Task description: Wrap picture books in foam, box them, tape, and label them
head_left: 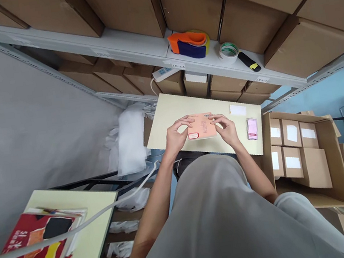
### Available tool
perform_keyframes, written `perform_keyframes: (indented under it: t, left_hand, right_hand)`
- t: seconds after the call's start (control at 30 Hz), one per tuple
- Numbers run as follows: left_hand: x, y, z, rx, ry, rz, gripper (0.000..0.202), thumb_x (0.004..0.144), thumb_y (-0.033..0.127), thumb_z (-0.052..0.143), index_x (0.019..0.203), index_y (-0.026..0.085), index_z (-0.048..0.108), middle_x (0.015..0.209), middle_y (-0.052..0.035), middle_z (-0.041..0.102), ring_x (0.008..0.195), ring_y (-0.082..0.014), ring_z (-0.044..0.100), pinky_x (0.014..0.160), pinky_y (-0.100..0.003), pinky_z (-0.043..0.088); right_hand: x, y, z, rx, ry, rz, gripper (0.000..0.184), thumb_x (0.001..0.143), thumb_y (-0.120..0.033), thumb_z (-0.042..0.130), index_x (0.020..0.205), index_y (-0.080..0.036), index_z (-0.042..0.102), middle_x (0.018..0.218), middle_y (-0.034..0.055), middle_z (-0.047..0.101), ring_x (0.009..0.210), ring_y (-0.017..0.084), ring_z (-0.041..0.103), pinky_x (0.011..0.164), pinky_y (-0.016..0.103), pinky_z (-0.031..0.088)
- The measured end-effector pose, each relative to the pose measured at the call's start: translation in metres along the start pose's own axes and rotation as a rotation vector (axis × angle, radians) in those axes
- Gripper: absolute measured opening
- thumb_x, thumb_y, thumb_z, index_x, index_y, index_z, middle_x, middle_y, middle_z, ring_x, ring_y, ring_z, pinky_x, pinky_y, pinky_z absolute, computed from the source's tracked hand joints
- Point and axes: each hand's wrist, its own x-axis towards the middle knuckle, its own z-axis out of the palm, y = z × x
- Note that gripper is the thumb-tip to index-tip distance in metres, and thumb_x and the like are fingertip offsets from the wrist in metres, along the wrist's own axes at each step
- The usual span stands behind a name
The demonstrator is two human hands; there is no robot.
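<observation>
A thin salmon-pink book (203,126) with a barcode and a red-edged label is held between both hands over the pale table (169,108). My left hand (177,133) grips its left edge, fingers on top and thumb near the lower side. On the opposite edge, my right hand (225,127) pinches it the same way. To the right of my right hand lie a phone (252,129) with a lit screen and a white slip of paper (237,109).
Above the table, a metal shelf holds an orange and blue tape dispenser (190,44), a tape roll (228,51) and a box cutter (249,62). An open carton (332,165) of small boxes stands right. Books (36,239) lie on a left table, crossed by a white cable (106,208).
</observation>
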Motion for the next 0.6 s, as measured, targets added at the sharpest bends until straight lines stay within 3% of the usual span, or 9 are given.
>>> perform_keyframes:
  t: [0.07,0.13,0.2,0.27,0.33,0.43,0.5,0.6]
  left_hand:
    - [-0.002,0.001,-0.001,-0.009,0.019,-0.025,0.032,0.091,0.047,0.086,0.091,0.026,0.062,0.107,-0.0089,0.085,0.133,-0.0338,0.078,0.124,-0.060,0.056]
    - [-0.005,0.000,0.000,-0.037,0.044,-0.077,0.045,0.086,0.056,0.092,0.094,0.025,0.059,0.102,-0.0071,0.084,0.118,-0.0310,0.083,0.110,-0.050,0.065]
    - [-0.008,-0.001,0.001,-0.041,0.036,-0.117,0.049,0.086,0.065,0.090,0.097,0.024,0.065,0.105,-0.0086,0.084,0.110,-0.0288,0.084,0.102,-0.043,0.067]
    - [-0.011,0.000,0.001,-0.038,-0.009,-0.139,0.050,0.093,0.071,0.082,0.104,0.022,0.077,0.115,-0.0128,0.086,0.114,-0.0300,0.083,0.104,-0.043,0.067]
    - [-0.013,0.001,0.001,-0.056,-0.055,-0.158,0.056,0.096,0.074,0.078,0.115,0.021,0.084,0.127,-0.0155,0.086,0.123,-0.0330,0.082,0.111,-0.047,0.066]
    - [-0.015,0.002,0.002,-0.089,-0.079,-0.204,0.066,0.086,0.076,0.088,0.121,0.020,0.087,0.130,-0.0165,0.086,0.124,-0.0355,0.082,0.113,-0.049,0.066]
    - [-0.015,0.001,0.005,-0.093,-0.048,-0.244,0.068,0.079,0.076,0.094,0.115,0.018,0.087,0.114,-0.0160,0.088,0.112,-0.0352,0.085,0.105,-0.048,0.068]
    - [-0.013,0.002,0.012,-0.103,-0.002,-0.315,0.066,0.079,0.078,0.093,0.103,0.017,0.084,0.085,-0.0106,0.084,0.083,-0.0319,0.086,0.083,-0.044,0.070]
  right_hand:
    - [-0.004,-0.001,-0.002,-0.036,-0.002,0.012,0.030,0.097,-0.058,0.085,0.098,-0.029,0.085,0.123,0.0091,0.085,0.128,0.029,0.079,0.123,0.050,0.059]
    - [-0.007,0.000,-0.005,-0.046,0.022,0.060,0.034,0.095,-0.058,0.087,0.110,-0.028,0.085,0.116,0.0086,0.087,0.116,0.028,0.082,0.112,0.047,0.064]
    - [-0.009,0.002,-0.009,-0.037,0.048,0.120,0.048,0.093,-0.059,0.089,0.128,-0.028,0.083,0.111,0.0079,0.087,0.103,0.025,0.082,0.100,0.042,0.067]
    - [-0.011,0.002,-0.014,-0.031,0.063,0.152,0.056,0.093,-0.061,0.089,0.136,-0.028,0.080,0.110,0.0077,0.088,0.096,0.024,0.081,0.093,0.040,0.068]
    - [-0.014,0.002,-0.019,-0.052,0.052,0.165,0.050,0.096,-0.064,0.083,0.131,-0.028,0.084,0.115,0.0084,0.089,0.096,0.023,0.081,0.091,0.039,0.068]
    - [-0.017,0.001,-0.024,-0.085,0.022,0.179,0.048,0.094,-0.067,0.082,0.122,-0.028,0.088,0.124,0.0086,0.089,0.102,0.025,0.083,0.097,0.042,0.069]
    - [-0.019,0.001,-0.023,-0.082,0.027,0.214,0.050,0.088,-0.068,0.088,0.117,-0.026,0.089,0.112,0.0084,0.090,0.101,0.027,0.085,0.099,0.043,0.069]
    - [-0.019,0.002,-0.018,-0.047,0.047,0.284,0.054,0.085,-0.074,0.089,0.100,-0.023,0.087,0.085,0.0069,0.086,0.081,0.027,0.085,0.086,0.042,0.070]
